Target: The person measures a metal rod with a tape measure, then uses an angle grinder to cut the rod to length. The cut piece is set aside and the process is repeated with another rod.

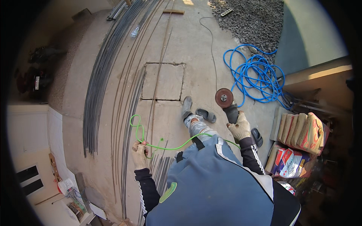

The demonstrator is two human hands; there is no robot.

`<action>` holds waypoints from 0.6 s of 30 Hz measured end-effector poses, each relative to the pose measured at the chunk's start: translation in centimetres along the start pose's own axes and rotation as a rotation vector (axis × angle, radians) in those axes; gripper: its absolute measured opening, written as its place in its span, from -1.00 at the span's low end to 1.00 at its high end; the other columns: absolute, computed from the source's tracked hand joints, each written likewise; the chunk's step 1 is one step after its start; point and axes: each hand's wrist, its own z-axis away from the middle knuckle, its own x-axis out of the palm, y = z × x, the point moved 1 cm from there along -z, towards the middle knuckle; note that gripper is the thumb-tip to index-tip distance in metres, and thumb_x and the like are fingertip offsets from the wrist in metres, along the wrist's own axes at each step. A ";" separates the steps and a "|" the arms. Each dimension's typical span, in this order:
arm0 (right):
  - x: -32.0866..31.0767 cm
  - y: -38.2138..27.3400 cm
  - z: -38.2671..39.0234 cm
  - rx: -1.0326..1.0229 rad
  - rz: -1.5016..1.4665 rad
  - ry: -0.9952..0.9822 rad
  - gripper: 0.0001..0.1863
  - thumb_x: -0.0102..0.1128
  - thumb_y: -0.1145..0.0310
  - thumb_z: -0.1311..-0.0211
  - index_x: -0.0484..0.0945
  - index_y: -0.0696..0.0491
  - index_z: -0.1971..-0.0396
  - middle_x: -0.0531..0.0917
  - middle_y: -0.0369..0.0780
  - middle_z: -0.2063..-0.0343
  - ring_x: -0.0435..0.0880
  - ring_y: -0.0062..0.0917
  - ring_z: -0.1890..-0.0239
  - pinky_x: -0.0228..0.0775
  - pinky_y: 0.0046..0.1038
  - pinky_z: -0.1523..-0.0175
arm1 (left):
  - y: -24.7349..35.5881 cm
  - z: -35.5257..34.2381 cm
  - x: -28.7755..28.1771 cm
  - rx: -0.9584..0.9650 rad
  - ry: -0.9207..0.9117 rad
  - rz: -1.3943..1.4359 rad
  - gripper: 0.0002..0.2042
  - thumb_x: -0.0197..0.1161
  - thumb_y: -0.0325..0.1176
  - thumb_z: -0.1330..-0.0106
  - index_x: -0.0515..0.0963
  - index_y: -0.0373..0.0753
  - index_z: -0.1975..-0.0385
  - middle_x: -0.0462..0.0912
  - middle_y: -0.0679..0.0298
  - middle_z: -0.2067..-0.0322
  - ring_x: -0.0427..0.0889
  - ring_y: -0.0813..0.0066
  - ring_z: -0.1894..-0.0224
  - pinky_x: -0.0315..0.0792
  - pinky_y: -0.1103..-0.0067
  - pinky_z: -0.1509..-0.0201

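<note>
In my right hand (pixel 240 127), gloved with bare fingertips, is an angle grinder (pixel 230 112); its reddish-brown disc (pixel 224 97) faces up and points away from me. My left hand (pixel 140 153), in the same kind of glove, is closed on a bright green cord (pixel 166 148). From there the cord loops upward on the left and runs across my body to the right, passing below my right hand. Whether it joins the grinder is hidden. Below my left hand lie short cut steel rods (pixel 162 171). One long thin rod (pixel 156 88) stretches ahead over the floor.
Long steel rods (pixel 98 83) lie bundled on the left. A square floor cover (pixel 163 81) is ahead, with a wooden block (pixel 174 12) beyond. On the right are a coiled blue hose (pixel 260 77), gravel (pixel 250 26) and stacked bags (pixel 301 132). Slippers (pixel 206 115) lie near my feet.
</note>
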 end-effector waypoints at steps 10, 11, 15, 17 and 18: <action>-5.5 -15.8 -29.4 0.047 0.000 -0.077 -0.17 0.53 0.23 0.11 0.36 0.14 -0.20 0.69 0.09 0.11 0.71 0.02 0.05 0.56 -0.15 -0.04 | 16.7 -27.0 17.5 -0.133 0.027 -0.063 -0.85 0.32 -0.32 -0.36 0.56 -0.25 0.23 0.50 0.46 0.56 0.42 0.76 0.61 0.26 0.72 0.56; -5.9 -17.1 -32.5 0.031 -0.008 -0.074 -0.16 0.54 0.21 0.11 0.35 0.15 -0.20 0.69 0.11 0.13 0.71 0.01 0.05 0.56 -0.16 -0.03 | 18.3 -29.5 19.3 -0.127 0.038 -0.078 -0.85 0.32 -0.32 -0.37 0.57 -0.25 0.23 0.50 0.47 0.56 0.42 0.76 0.61 0.26 0.72 0.56; -6.7 -21.3 -45.3 0.021 -0.082 -0.020 -0.16 0.55 0.23 0.11 0.34 0.18 -0.19 0.69 0.12 0.17 0.72 0.00 0.08 0.57 -0.17 -0.01 | 23.0 -40.2 26.7 -0.116 -0.007 -0.032 -0.87 0.35 -0.33 -0.35 0.58 -0.21 0.26 0.49 0.50 0.58 0.40 0.78 0.63 0.22 0.74 0.58; -6.5 -23.6 -52.1 0.051 -0.110 -0.010 -0.16 0.56 0.24 0.12 0.33 0.19 -0.18 0.69 0.12 0.18 0.72 0.01 0.10 0.57 -0.16 0.00 | 25.1 -46.7 30.4 -0.135 -0.033 -0.010 -0.88 0.37 -0.33 -0.34 0.58 -0.19 0.28 0.48 0.51 0.60 0.40 0.79 0.64 0.19 0.75 0.58; -6.8 -24.7 -55.4 0.085 -0.124 -0.019 -0.16 0.57 0.25 0.12 0.33 0.19 -0.18 0.69 0.12 0.18 0.72 0.01 0.11 0.57 -0.16 0.01 | 26.1 -49.9 32.3 -0.144 -0.061 0.008 -0.88 0.37 -0.33 -0.34 0.58 -0.18 0.28 0.48 0.52 0.60 0.39 0.79 0.64 0.19 0.75 0.58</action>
